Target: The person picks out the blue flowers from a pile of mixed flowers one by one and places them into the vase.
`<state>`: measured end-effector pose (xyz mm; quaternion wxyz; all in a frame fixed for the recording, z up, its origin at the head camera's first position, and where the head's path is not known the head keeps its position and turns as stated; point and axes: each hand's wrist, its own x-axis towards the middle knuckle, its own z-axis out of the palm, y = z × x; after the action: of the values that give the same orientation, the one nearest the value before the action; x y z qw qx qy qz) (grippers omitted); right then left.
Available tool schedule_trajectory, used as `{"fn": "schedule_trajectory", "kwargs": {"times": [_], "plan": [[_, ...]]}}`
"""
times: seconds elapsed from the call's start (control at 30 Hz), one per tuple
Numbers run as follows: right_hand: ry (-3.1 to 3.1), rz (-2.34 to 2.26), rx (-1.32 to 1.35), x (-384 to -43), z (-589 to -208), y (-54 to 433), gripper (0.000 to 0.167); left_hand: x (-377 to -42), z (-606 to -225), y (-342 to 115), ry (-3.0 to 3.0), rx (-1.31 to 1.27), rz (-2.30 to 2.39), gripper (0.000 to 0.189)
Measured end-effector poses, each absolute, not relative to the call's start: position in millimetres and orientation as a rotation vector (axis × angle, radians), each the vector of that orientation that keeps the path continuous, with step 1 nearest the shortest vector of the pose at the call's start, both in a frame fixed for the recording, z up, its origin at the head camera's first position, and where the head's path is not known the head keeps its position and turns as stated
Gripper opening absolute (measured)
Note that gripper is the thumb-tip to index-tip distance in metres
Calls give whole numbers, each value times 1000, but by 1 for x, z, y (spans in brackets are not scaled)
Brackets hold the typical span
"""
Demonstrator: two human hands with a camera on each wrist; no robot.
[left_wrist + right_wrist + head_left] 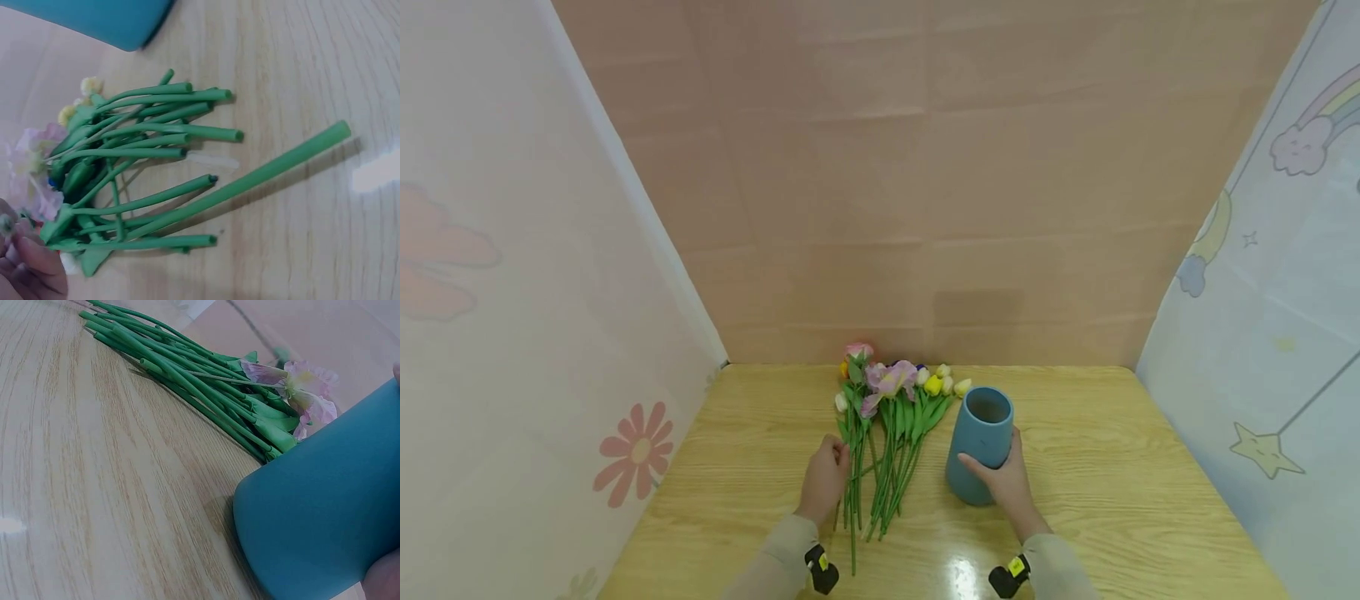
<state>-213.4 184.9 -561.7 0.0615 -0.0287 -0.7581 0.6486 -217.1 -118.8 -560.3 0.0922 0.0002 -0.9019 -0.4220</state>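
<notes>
A tall blue vase [976, 450] stands on the wooden table, its round mouth facing up. My right hand [1009, 483] holds it around its right side, thumb across the front. To its left lies a spread of flowers with green stems [891, 483], blooms toward the back wall. My left hand [825, 482], fingers curled, pinches at the left edge of the bunch. In the left wrist view, one long stem [275, 169] rises off the table, running back toward the fingers [40, 256]. A lilac flower [891, 379], a pink rose [858, 352] and yellow and white tulips [934, 383] show among the blooms.
A brown sheet-covered wall [925, 208] closes off the back of the table [1090, 467]. White printed panels stand on the left [535, 350] and right [1285, 333]. The vase's base is close to the flower stems' right side.
</notes>
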Motion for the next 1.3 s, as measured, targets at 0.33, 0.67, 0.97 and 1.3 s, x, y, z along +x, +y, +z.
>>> {"fn": "schedule_trajectory", "kwargs": {"times": [0.33, 0.67, 0.97, 1.3], "plan": [[-2296, 1992, -102, -213, -559, 185, 98, -219, -552, -148, -2499, 51, -1184, 14], [-2299, 1988, -103, -214, -558, 186, 97, -217, -565, -184, -2655, 167, -997, 13], [-2325, 1978, -102, -216, -561, 187, 100, -219, -578, -188, -2874, 124, -848, 13], [-2324, 1979, -104, -215, -561, 187, 99, -230, -591, -198, -2947, 62, -720, 15]]}}
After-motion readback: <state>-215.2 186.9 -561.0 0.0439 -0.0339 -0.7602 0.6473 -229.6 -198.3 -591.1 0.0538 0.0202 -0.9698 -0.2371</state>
